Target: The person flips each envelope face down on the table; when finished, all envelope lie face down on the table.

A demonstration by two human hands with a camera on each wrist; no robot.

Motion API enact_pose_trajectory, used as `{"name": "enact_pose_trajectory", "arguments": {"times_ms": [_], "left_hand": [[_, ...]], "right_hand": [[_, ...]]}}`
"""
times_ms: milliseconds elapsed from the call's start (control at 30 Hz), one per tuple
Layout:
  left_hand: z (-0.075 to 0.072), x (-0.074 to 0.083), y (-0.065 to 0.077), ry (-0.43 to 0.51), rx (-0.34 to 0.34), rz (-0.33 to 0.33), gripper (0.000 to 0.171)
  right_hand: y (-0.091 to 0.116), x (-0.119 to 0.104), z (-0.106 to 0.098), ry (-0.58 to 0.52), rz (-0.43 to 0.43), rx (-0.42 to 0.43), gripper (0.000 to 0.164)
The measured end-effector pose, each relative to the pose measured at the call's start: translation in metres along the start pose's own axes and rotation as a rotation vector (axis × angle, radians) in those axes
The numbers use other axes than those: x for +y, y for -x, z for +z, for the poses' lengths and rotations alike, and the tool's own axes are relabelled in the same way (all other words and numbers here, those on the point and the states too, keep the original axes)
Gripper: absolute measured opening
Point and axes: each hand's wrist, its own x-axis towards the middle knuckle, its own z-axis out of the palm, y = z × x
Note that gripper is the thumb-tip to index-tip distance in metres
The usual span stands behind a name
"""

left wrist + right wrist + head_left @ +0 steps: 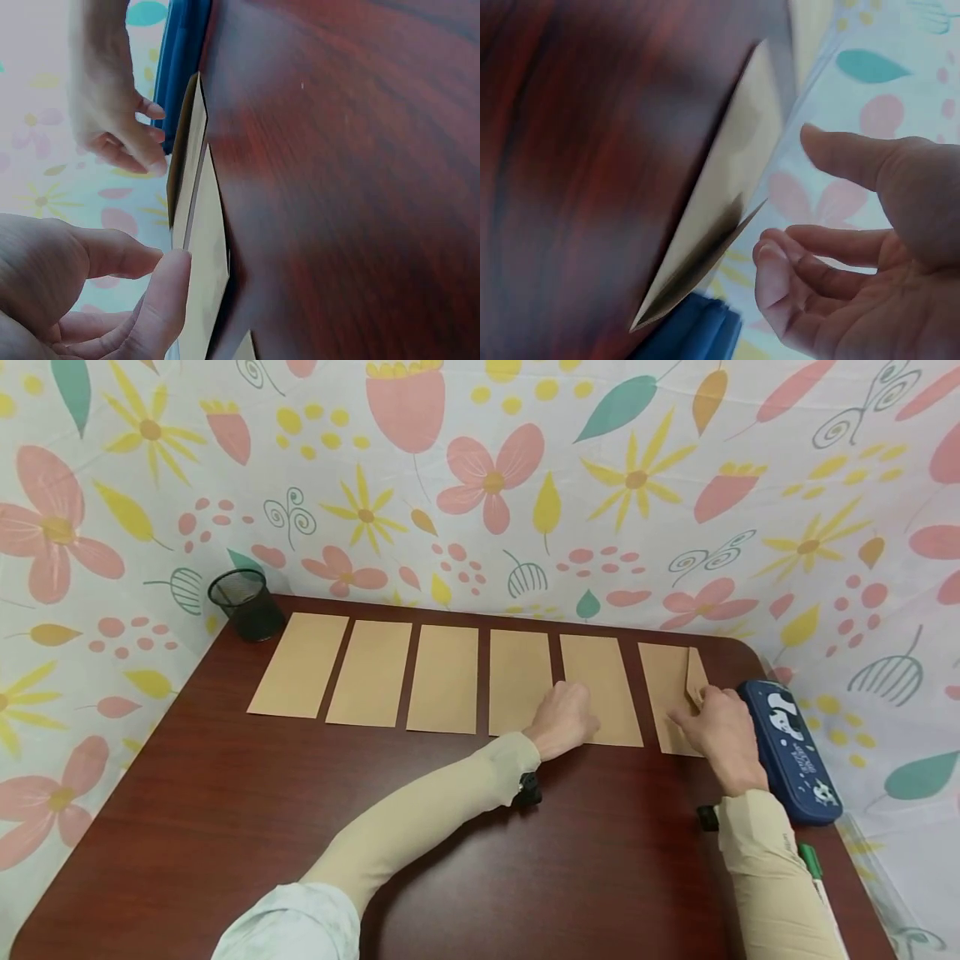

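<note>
Several brown paper envelopes lie in a row along the table's back. The rightmost envelope has its flap raised along the right side; in the right wrist view this flap stands at an angle. My right hand is beside that flap, thumb apart from its bent fingers, gripping nothing. My left hand hovers by the lower left part of the neighbouring envelope. In the left wrist view, the left hand's thumb and forefinger tips come close together, with nothing seen held between them.
A blue pencil case lies right of the right hand. Below it is a green-capped marker, partly behind the right sleeve. A black mesh pen holder stands at the back left corner. A floral curtain hangs behind the table.
</note>
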Motion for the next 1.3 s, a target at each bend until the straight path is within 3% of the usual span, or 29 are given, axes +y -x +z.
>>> {"name": "enact_pose_trajectory", "arguments": {"times_ms": [167,300,367,467,533,700,767,867,933,1033,1067,1167,1233,1300], "left_hand": [[0.012,0.000,-0.004,-0.036,-0.001,0.007,0.046],[0.015,0.004,-0.005,-0.038,-0.014,0.016,0.046],[0.003,0.013,0.005,-0.014,-0.027,0.030,0.047],[0.014,0.009,-0.003,-0.019,-0.021,0.053,0.047],[0.030,0.003,-0.013,-0.046,0.005,0.054,0.046],[0.030,0.008,-0.012,-0.055,-0.018,0.030,0.044],[0.021,0.013,-0.006,-0.033,-0.048,0.027,0.045],[0.031,0.010,-0.013,-0.052,-0.027,0.041,0.044],[0.037,0.008,-0.017,-0.045,-0.020,0.049,0.037],[0.040,0.010,-0.018,-0.051,-0.009,0.044,0.008],[0.037,0.012,-0.016,-0.043,-0.013,0.039,0.010],[0.024,0.023,-0.005,0.024,-0.047,0.017,0.038],[0.014,0.029,0.002,0.100,-0.081,0.002,0.042],[0.014,0.031,0.002,0.158,-0.090,-0.017,0.042]], "right_hand": [[-0.003,0.017,0.001,0.074,0.011,-0.033,0.039],[-0.004,0.022,0.002,0.105,0.003,-0.071,0.037],[-0.004,0.022,0.000,0.113,-0.004,-0.066,0.037],[-0.003,0.023,-0.003,0.122,0.005,-0.078,0.035],[-0.003,0.024,-0.005,0.122,0.012,-0.099,0.031],[-0.005,0.026,-0.007,0.129,0.006,-0.144,0.019],[-0.007,0.028,-0.007,0.138,0.006,-0.145,0.015],[-0.009,0.030,-0.006,0.145,0.006,-0.135,0.017],[-0.011,0.031,-0.006,0.144,0.009,-0.127,0.018],[-0.012,0.032,-0.005,0.143,0.020,-0.102,0.020],[-0.013,0.031,-0.005,0.145,0.028,-0.093,0.022],[-0.013,0.031,-0.005,0.150,0.056,-0.057,0.027],[-0.012,0.030,-0.005,0.147,0.068,-0.032,0.028],[-0.011,0.030,-0.006,0.138,0.067,-0.005,0.028]]}}
